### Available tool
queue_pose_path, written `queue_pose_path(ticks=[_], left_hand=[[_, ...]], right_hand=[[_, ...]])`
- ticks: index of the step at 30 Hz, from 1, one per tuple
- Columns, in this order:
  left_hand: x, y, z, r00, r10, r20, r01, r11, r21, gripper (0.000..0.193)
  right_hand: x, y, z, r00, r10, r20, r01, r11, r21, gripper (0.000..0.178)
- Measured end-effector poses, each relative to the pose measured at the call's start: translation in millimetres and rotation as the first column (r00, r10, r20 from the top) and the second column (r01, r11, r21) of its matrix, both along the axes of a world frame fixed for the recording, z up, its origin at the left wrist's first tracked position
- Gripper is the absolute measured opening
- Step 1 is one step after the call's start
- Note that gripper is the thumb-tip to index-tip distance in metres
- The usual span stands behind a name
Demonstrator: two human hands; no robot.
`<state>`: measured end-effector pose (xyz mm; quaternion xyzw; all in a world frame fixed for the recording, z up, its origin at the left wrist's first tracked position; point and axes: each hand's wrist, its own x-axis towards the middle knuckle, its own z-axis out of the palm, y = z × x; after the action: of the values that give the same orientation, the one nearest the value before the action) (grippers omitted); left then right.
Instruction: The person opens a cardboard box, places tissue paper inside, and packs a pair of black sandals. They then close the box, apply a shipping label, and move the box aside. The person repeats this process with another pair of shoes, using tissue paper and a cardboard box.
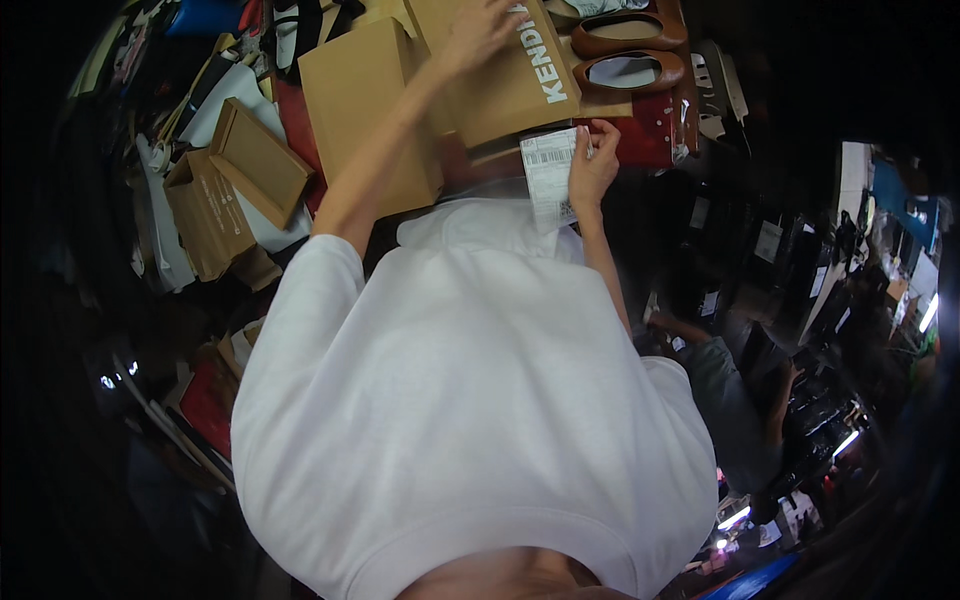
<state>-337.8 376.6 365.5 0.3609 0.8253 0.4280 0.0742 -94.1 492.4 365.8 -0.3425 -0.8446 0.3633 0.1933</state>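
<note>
A brown cardboard shoe box [495, 85] with large white lettering lies in front of me at the top. Over its surface reaches my left hand [482, 36], slightly blurred, its fingers stretched out and holding nothing that I can see. Between the thumb and fingers of my right hand [595, 165] is a white printed shipping label [549, 170], held by its right edge beside the box's near edge. Another plain brown cardboard box [350, 105] stands left of the lettered one, partly behind my left forearm.
Brown slip-on shoes [628, 72] sit right of the box on a red surface [640, 130]. At left are an open small carton [262, 160], a brown paper bag [212, 220] and clutter. Dark wrapped packages [770, 240] and another person's arm [782, 395] are at right.
</note>
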Motion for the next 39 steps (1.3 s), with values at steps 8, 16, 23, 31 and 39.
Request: queue_pose_path(ticks=[8, 16, 23, 31, 39], left_hand=[[123.0, -35.5, 12.2, 0.945, -0.285, -0.16, 0.275, 0.958, -0.084, 0.055], [139.4, -48.2, 16.2, 0.91, -0.304, -0.283, 0.24, 0.941, -0.238, 0.067], [30.4, -65.8, -14.7, 0.972, 0.158, -0.175, -0.148, 0.987, 0.065, 0.041], [-116.4, -36.8, -30.1, 0.975, 0.222, -0.005, -0.208, 0.904, -0.373, 0.092], [-66.1, -21.3, -20.2, 0.953, 0.283, -0.106, -0.302, 0.888, -0.345, 0.095]], right_hand=[[-11.3, -10.6, -28.8, 0.987, -0.082, -0.138, 0.065, 0.99, -0.125, 0.02], [17.6, -18.5, -25.7, 0.972, -0.114, -0.208, -0.07, 0.699, -0.711, 0.028], [61.9, 3.4, -11.8, 0.975, -0.206, -0.079, 0.036, 0.501, -0.864, 0.03], [16.4, -8.5, -15.4, 0.994, 0.104, -0.018, -0.056, 0.375, -0.925, 0.052], [-2.2, 2.1, -10.5, 0.998, 0.062, 0.031, 0.011, 0.299, -0.954, 0.06]])
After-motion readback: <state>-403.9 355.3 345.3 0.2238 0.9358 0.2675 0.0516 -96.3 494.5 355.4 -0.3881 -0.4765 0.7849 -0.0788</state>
